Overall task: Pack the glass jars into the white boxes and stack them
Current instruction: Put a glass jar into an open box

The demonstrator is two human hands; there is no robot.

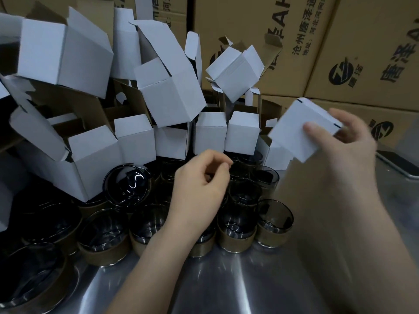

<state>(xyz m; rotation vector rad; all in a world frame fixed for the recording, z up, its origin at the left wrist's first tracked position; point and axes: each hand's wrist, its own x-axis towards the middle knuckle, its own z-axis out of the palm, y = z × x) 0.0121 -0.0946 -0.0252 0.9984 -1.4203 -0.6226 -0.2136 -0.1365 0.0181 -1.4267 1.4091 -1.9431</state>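
Observation:
My right hand (344,143) grips a closed white box (294,130), held tilted in the air at the right. My left hand (201,182) hovers over the dark glass jars (238,220) with its fingers curled and nothing in them. Several jars with brown bands stand in rows on the steel table (226,279); one jar (127,184) lies on its side. Behind them several open white boxes (167,96) are heaped at angles, and a few stand upright in a row (210,132).
Large brown printed cartons (340,41) form a wall at the back and right. A dark flat object, like a phone (399,164), lies on the table at the far right. Bare steel shows in front of the jars.

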